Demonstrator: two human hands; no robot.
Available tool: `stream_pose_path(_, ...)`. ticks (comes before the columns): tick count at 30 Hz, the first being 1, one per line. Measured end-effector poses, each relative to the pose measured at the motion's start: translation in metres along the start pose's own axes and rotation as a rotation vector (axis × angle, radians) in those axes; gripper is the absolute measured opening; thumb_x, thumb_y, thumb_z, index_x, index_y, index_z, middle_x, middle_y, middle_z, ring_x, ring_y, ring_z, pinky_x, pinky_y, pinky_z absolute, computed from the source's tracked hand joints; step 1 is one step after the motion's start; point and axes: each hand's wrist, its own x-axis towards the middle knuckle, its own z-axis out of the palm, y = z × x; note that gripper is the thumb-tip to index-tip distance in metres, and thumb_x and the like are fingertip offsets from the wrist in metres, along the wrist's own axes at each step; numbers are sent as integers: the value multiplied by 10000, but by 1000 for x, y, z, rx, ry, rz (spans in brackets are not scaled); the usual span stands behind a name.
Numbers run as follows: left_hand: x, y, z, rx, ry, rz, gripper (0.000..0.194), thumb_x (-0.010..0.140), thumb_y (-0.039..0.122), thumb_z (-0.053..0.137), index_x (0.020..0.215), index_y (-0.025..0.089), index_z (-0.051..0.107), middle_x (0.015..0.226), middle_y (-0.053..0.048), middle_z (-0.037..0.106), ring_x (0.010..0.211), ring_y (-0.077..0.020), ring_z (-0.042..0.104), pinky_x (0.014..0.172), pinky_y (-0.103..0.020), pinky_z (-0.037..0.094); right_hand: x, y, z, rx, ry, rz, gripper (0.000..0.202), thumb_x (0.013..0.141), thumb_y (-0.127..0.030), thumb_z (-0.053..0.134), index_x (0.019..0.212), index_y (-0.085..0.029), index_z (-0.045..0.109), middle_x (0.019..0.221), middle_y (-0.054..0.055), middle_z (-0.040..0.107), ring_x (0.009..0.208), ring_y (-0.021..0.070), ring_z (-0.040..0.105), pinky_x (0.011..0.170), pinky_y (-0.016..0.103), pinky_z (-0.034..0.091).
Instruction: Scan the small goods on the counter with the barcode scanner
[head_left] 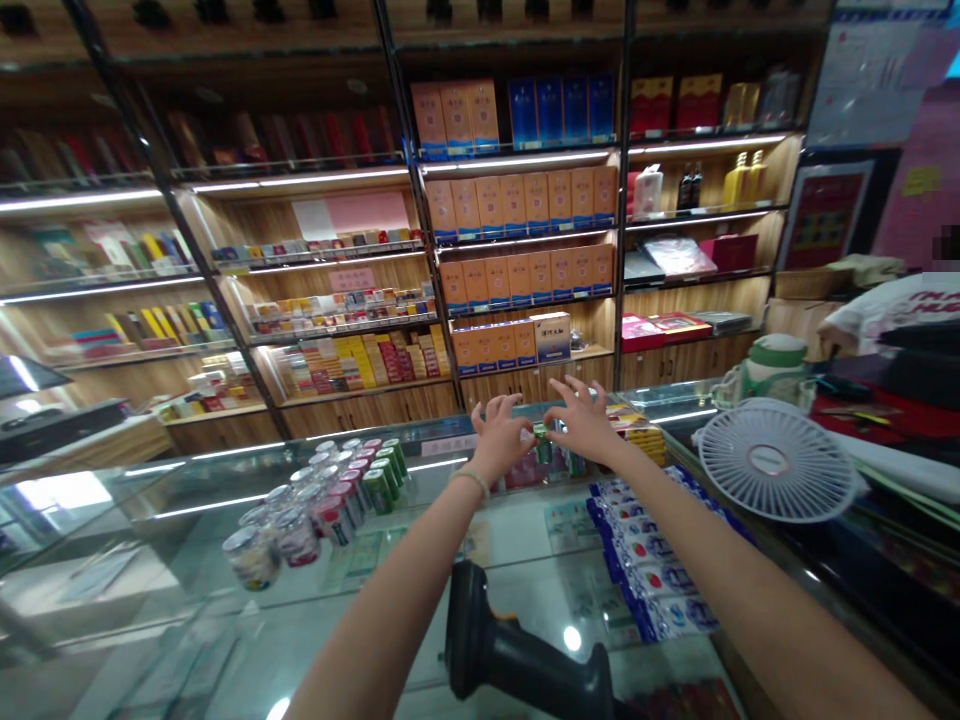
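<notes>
Both my arms reach out over a glass counter. My left hand [499, 437], with a bracelet at its wrist, has its fingers curved and apart beside a small green container [541, 443]. On that container's other side is my right hand [583, 425], its fingers spread. The fingertips of both come close to the container; whether they touch it is too small to tell. Rows of small jars [298, 536] and green containers [378, 491] stand to the left. Blue and white packets [652, 565] lie partly under my right forearm. A black handheld scanner [517, 650] rests nearest to me.
A white round fan [776, 460] and a green-lidded jug [776, 365] stand on the right. Yellow packs [641, 437] sit behind the packets. Shelves of boxes [517, 285] line the wall. A person's white sleeve [885, 310] shows at the far right.
</notes>
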Motion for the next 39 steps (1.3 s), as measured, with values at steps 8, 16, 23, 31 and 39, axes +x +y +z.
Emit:
stream_pose_path(8,0,-4,15,-7,-5,41,99,766,343,771,846,289,746,1472,-30,516,1392,-322,373,1155,-670,156,-3,0,6,-63,-20,-7,168,823,-370,678,932,-259,742,1562,103,416,1463,347,262,1147,674,120)
stream_pose_path(16,-10,-9,14,33,82,103,449,723,362,805,1146,296,668,1519,-87,460,1411,-332,365,1191,-620,149,0,9,-3,-35,-70,-17,243,792,-379,674,1005,-274,726,1585,96,384,1480,335,239,1157,663,85)
stream_pose_path(23,-18,-13,22,81,92,233,556,733,342,795,1250,292,597,1544,-107,433,1449,-323,333,1218,-577,121,2,14,-10,-12,-64,-60,162,781,-364,682,912,-293,746,1593,54,373,1496,330,195,1160,665,40)
stream_pose_path(31,-13,-11,34,70,82,210,478,742,322,774,1193,274,620,1526,-112,456,1430,-330,360,1209,-592,144,0,12,-6,-21,-97,-71,166,783,-360,676,920,-305,752,1602,42,361,1498,324,203,1171,648,23)
stream_pose_path(39,-3,-11,43,44,109,194,471,738,292,769,1181,276,610,1521,-95,462,1427,-317,363,1203,-580,164,-2,18,7,-47,-65,-38,260,822,-415,634,1036,-298,723,1613,69,335,1496,320,209,1177,653,59)
